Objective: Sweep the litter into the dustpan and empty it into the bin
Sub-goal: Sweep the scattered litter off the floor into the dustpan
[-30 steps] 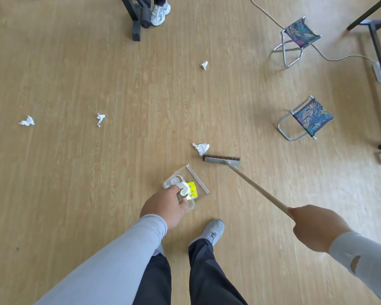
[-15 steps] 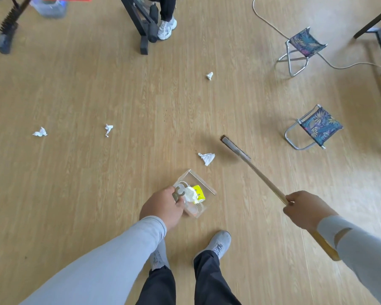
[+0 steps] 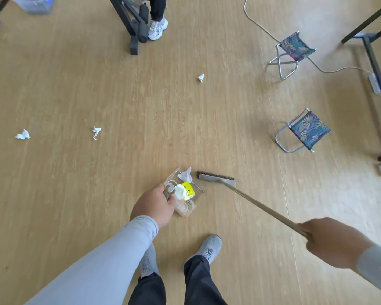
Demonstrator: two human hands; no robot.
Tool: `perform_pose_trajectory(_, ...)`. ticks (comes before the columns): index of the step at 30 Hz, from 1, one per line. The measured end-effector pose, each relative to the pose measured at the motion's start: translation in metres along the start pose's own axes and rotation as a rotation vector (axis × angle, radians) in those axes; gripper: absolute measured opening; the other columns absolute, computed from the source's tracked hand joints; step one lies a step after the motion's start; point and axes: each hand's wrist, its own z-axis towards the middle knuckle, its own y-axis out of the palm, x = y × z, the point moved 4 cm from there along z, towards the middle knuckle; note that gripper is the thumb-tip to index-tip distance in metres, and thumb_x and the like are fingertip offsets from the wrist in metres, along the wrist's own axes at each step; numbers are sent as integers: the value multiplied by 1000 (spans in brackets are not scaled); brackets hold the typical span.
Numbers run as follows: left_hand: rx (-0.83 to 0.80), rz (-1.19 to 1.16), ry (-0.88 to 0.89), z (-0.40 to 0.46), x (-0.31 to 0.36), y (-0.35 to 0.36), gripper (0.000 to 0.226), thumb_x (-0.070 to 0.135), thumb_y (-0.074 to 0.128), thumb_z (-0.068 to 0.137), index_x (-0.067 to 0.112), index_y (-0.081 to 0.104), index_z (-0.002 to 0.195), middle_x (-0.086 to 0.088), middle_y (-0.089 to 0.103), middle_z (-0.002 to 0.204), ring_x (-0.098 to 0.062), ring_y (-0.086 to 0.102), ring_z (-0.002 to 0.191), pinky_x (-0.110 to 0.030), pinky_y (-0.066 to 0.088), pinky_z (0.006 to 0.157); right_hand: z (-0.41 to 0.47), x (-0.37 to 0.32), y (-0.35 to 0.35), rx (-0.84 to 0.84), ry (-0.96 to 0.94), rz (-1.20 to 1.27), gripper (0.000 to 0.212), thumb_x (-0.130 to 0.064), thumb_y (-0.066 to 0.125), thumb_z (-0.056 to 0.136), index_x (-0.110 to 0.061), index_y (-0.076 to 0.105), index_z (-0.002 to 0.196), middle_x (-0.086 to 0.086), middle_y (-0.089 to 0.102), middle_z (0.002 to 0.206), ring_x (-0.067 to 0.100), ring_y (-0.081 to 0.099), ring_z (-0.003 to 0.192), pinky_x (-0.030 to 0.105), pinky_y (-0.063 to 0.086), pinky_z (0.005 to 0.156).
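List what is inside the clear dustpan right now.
The dustpan held by the left hand contains a yellow wrapper, white crumpled paper and something orange underneath. A paper scrap sits at its lip. Anything beneath the pile is hidden.

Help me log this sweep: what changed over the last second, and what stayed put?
The broom head, lifted half a second ago, is back on the floor and has pushed the nearest paper scrap onto the lip of the dustpan. The left hand still holds the dustpan, the right hand the broom handle. Three scraps farther off lie unmoved.
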Motion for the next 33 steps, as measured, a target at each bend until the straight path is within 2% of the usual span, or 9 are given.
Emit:
perform_pose_trajectory(3, -9, 3, 3, 0, 6, 2, 34, 40, 55, 95, 22, 60, 123, 3, 71, 93, -26, 67, 87, -38, 58, 79, -10, 14, -5, 32, 24, -55, 40, -22, 40, 85, -40, 64, 112, -5, 66, 79, 9, 68, 65, 25, 59, 63)
perform_pose_trajectory(8, -6, 10, 4, -8, 4, 7, 41, 42, 54, 95, 21, 58, 130, 1, 72, 96, -27, 68, 90, -39, 58, 80, 16, -17, -23, 55, 5, 67, 17, -22, 45, 86, -33, 58, 85, -6, 64, 75, 12, 65, 63, 23, 46, 52)
perform_pose_trajectory(13, 13, 10, 10, -7, 1, 6, 40, 41, 54, 95, 22, 60, 129, 1, 73, 93, -26, 68, 89, -38, 58, 79, 40, -68, -9, 50, -74, -64, 35, -14, 43, 87, -26, 64, 112, -8, 61, 85, 14, 67, 74, 25, 55, 64)
perform_pose_trajectory(17, 11, 3, 11, -6, 0, 6, 41, 40, 55, 96, 21, 59, 131, 0, 73, 100, -27, 68, 92, -36, 57, 78, 16, -37, -7, -32, -131, -49, 39, -21, 42, 82, -39, 64, 109, -10, 63, 84, 11, 68, 75, 25, 56, 67)
perform_pose_trajectory(19, 9, 3, 8, -8, -1, 6, 43, 41, 54, 96, 22, 58, 134, 1, 73, 102, -26, 68, 93, -37, 57, 80, -1, -15, -7, -61, -132, 11, 42, -25, 44, 83, -48, 63, 113, -10, 65, 81, 5, 65, 66, 20, 51, 59)
perform_pose_trajectory(22, -3, 12, 10, -10, 0, 7, 41, 43, 53, 94, 22, 58, 129, 2, 72, 89, -27, 69, 89, -40, 59, 79, -16, -3, -4, -64, -119, 54, 42, -25, 43, 82, -41, 65, 115, -3, 69, 81, 5, 55, 52, 17, 42, 51)
perform_pose_trajectory(24, -5, 3, 13, -10, 1, 6, 42, 43, 53, 94, 23, 58, 130, 2, 72, 88, -27, 69, 89, -40, 59, 79, -16, 0, -1, -47, -106, 60, 40, -26, 42, 81, -38, 66, 110, 0, 71, 85, 10, 61, 54, 21, 45, 53)
perform_pose_trajectory(27, 4, 6, 16, -10, 0, 4, 40, 42, 54, 94, 22, 59, 128, 2, 72, 91, -27, 69, 91, -41, 59, 81, -16, 2, -2, -49, -81, 77, 36, -26, 45, 84, -41, 65, 110, -1, 72, 82, 12, 68, 60, 23, 51, 56)
perform_pose_trajectory(33, 13, -2, 15, -12, -1, 7, 46, 42, 54, 96, 23, 56, 137, 1, 73, 108, -27, 68, 99, -36, 57, 83, -20, 9, 2, -54, -76, 219, 38, -24, 51, 90, -51, 56, 115, 1, 71, 79, 7, 54, 46, 18, 45, 47)
